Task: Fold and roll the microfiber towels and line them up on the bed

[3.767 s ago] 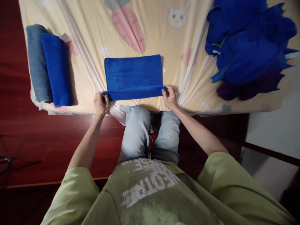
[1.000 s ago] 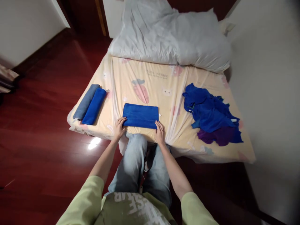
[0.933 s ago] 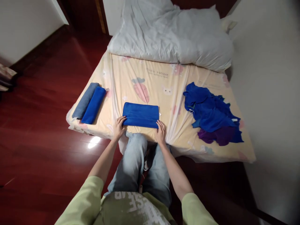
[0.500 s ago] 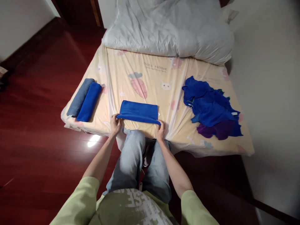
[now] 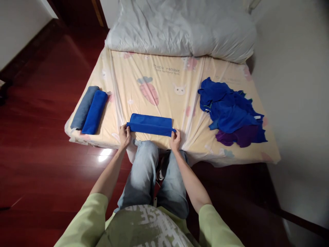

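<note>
A blue towel lies in front of me near the bed's front edge, its near side folded over in a long flat strip. My left hand pinches the left end of that fold. At the opposite end, my right hand grips the right corner between thumb and fingers. Off to the left rest two folded towels side by side, one grey-blue and one bright blue. A loose heap of crumpled blue cloths sits on the right, with a purple cloth at its near side.
The bed has a cream sheet printed with carrots and rabbits. A bundled grey-white quilt lies across its far end. My legs stand against the front edge; a wall rises at right.
The folded strip along the towel's near side has moved away from me, covering more of the towel. Both hands keep their hold on its ends. The view has shifted slightly.
</note>
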Motion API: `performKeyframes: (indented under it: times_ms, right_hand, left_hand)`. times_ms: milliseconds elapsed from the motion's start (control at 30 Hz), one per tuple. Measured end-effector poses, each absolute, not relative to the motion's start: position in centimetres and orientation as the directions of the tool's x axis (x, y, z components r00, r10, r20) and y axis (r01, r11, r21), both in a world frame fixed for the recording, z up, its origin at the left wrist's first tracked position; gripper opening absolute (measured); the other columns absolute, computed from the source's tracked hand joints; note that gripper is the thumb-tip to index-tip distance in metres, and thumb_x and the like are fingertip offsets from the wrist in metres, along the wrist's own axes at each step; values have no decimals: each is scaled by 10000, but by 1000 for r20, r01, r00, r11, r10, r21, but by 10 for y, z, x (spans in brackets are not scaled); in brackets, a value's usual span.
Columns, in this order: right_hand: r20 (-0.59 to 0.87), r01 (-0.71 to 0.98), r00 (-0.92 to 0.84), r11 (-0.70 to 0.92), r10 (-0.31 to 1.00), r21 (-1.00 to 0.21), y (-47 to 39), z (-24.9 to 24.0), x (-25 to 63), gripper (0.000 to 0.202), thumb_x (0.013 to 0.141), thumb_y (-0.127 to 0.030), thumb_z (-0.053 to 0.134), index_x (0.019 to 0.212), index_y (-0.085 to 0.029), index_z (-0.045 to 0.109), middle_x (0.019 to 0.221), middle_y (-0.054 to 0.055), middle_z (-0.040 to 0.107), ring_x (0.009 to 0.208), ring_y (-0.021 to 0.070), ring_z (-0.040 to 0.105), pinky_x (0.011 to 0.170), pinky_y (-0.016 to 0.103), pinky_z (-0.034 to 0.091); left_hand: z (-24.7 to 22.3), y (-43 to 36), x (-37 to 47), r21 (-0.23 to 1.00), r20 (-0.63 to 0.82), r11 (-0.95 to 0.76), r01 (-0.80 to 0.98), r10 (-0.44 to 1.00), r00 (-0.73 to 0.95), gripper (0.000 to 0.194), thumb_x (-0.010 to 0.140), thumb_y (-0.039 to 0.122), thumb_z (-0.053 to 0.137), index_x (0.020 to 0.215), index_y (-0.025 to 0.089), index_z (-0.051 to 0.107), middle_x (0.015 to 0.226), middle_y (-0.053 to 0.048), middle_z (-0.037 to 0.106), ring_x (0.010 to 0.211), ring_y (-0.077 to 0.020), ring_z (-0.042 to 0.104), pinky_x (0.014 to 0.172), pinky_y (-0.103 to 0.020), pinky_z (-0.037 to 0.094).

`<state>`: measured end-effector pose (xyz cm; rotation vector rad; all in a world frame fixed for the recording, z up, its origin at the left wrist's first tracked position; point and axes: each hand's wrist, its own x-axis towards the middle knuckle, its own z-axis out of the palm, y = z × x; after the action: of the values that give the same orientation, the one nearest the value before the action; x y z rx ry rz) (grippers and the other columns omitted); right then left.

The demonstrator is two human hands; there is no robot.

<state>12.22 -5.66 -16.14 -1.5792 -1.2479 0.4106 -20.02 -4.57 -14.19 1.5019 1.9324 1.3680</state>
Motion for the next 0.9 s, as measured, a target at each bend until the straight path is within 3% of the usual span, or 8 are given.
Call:
performKeyframes:
  times_ms: [267,533,900]
  right_hand:
    - [308,522,420,50,853,-852,-54,-154,119,529,1013,-608,499,1158,-127,666,931,141,731,817,214,694,787,339,585]
    - [304,552,386,46,871,-833,-56,-150,120,498,1003,-527,517,1269,-120,624,884,97,683,727,189,639,700,304,549]
    - [413,666,316,110,854,-738,-56,-152,119,341,1029,-408,486,1222,-169,636,1094,146,633,868,206,608,894,378,557]
  left_hand:
    - [-135,-51,-194,820,275,16,572,866,-418,384,1040,439,490,1314,203,619,1041,-93,589,951,-221,642,895,-370,548]
    - [-140,-51,-192,769,312,24,639,858,-408,330,1055,412,447,1247,198,609,1015,-111,614,1076,-269,576,998,-434,488]
    - [-147,-52,-194,700,439,-87,708,835,-332,349,1048,339,460,1329,190,603,1334,-184,540,1262,-286,546,1113,-460,441]
